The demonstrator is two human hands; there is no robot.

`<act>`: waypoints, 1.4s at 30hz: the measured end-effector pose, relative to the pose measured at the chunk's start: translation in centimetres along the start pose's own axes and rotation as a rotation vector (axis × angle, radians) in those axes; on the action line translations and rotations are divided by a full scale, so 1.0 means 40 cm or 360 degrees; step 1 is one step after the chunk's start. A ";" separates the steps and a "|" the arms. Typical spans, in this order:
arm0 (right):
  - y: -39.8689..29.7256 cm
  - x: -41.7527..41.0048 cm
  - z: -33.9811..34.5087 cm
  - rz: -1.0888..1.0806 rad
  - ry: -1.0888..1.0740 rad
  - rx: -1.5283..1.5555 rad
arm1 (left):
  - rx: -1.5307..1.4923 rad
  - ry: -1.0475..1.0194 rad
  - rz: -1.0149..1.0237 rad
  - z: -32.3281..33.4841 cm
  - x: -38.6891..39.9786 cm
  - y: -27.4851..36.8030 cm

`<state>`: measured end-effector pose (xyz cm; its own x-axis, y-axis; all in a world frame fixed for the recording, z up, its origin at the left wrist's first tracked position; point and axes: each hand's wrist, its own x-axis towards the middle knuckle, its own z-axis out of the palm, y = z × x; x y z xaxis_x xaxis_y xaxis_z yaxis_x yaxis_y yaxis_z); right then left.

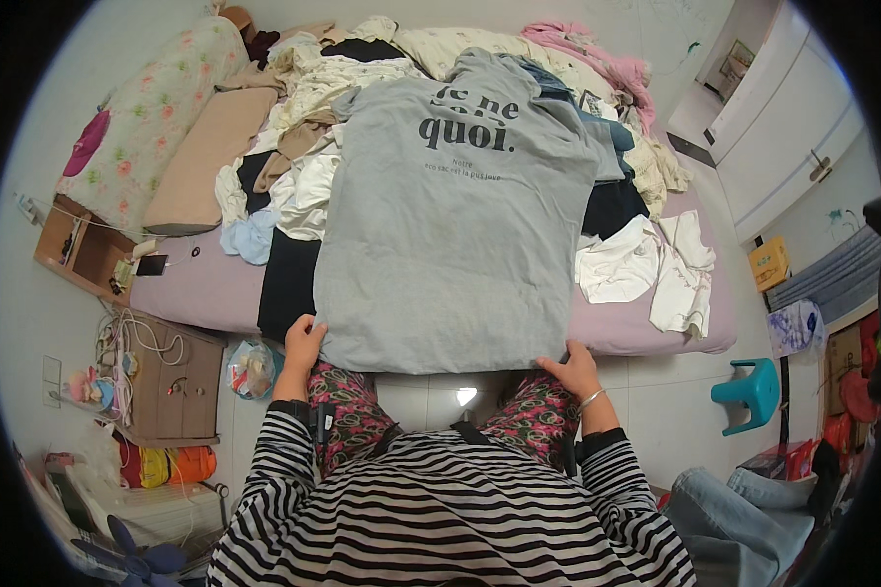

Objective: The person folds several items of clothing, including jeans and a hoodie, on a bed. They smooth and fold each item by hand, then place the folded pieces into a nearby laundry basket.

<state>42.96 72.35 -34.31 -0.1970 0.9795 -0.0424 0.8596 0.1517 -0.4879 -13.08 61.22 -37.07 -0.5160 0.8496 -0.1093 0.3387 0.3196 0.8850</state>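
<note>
A grey hooded sweatshirt (448, 242) with black printed lettering is spread over the bed, its hem towards me and its hood at the far end. My left hand (305, 343) pinches the left corner of the hem. At the right corner, my right hand (574, 370) has the hem between thumb and fingers. The cloth hangs slightly past the bed's near edge, above my knees. Black fabric (288, 286) lies beside its left edge, and a white garment (620, 260) lies near its right edge.
Heaped clothes (301, 139) cover the far side of the lilac-sheeted bed (198, 286). A phone (152, 265) lies at its left edge, near a wooden nightstand (169, 389) with cables. A teal stool (750, 396) stands on the floor at right; a plastic bag (252, 369) sits at left.
</note>
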 end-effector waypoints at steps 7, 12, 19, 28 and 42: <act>-0.036 0.043 -0.093 0.0065 -0.0165 0.1168 | -0.0734 -0.0335 0.0207 -0.077 -0.071 0.241; -0.149 0.023 -0.371 -0.0182 -0.0054 0.1999 | -0.1213 -0.0176 0.0132 -0.208 -0.121 0.422; -0.169 -0.114 -0.492 -0.0392 0.0023 0.2576 | -0.2241 -0.0915 0.0546 -0.273 -0.192 0.364; -0.169 -0.270 -0.326 0.0268 -0.0530 0.2363 | -0.1612 -0.0594 0.0088 -0.234 -0.355 0.321; -0.024 -0.430 -0.512 -0.0825 0.0696 0.2751 | -0.1840 -0.0032 0.0944 -0.532 -0.509 0.339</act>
<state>55.18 58.06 -15.26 0.1119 0.8882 0.4457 -0.6708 0.3984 -0.6256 -14.70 39.32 -13.20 -0.5071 0.7450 0.4334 -0.3659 -0.6414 0.6743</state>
